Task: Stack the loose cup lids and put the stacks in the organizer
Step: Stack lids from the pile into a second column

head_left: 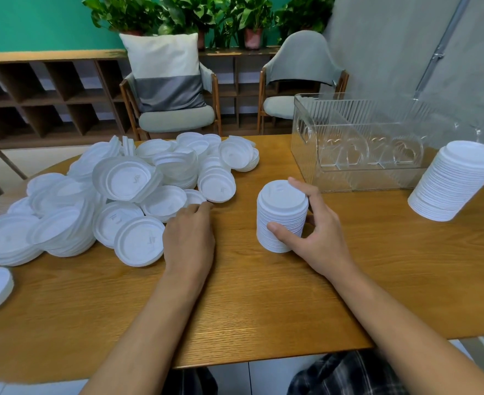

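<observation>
Head view: stacking is under way. The right hand (312,232) clasps a short lid stack (280,215) just in front of the clear organizer (349,178). The left hand (188,235) reaches the loose lids (126,183) well left of it, its grip unclear. The next move is probably lifting one lid onto the stack.

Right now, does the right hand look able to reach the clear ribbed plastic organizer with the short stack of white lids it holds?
Probably yes. The right hand grips the short stack, and the organizer stands just behind it, open-topped, with only bare wooden table between.
</observation>
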A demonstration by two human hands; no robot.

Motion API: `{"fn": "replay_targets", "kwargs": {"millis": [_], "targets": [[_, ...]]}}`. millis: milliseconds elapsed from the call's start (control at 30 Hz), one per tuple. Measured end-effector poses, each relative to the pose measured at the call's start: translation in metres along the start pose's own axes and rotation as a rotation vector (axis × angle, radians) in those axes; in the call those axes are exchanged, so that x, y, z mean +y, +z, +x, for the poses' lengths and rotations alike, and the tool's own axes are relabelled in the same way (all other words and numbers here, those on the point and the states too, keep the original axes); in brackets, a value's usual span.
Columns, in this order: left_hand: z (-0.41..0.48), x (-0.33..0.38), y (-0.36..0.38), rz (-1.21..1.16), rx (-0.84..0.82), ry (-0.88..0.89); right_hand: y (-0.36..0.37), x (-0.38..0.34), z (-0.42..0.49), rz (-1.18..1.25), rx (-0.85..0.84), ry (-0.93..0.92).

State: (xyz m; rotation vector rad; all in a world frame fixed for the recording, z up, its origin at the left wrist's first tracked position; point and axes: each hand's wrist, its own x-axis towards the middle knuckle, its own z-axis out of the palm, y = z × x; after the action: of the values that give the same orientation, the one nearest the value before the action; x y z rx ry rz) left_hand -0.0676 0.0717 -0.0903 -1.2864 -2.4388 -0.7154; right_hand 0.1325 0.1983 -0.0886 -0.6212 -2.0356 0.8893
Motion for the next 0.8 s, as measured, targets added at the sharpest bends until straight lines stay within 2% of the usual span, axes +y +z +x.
{"fn": "replay_targets", "kwargs": {"millis": [133, 367, 567, 800], "targets": [[-0.0004, 0.0009, -0.0006, -0.049, -0.031, -0.007, -0.0001, 0.0002, 0.0003, 0.004, -0.005, -0.001], [-0.003, 0.0068, 0.0009, -0.267, -0.032, 0.147, -0.0008, -0.0005, 0.0002, 0.007, -0.006, -0.005], [-0.0036, 0.0074, 0.0007, -0.086, -0.018, 0.216, -0.0007, 0.0006, 0.0006, 0.011, -0.008, -0.011], [-0.0028, 0.0084, 0.003, -0.306, -0.041, 0.152, -0.0011, 0.0009, 0.0009, 0.002, -0.009, -0.018]]}}
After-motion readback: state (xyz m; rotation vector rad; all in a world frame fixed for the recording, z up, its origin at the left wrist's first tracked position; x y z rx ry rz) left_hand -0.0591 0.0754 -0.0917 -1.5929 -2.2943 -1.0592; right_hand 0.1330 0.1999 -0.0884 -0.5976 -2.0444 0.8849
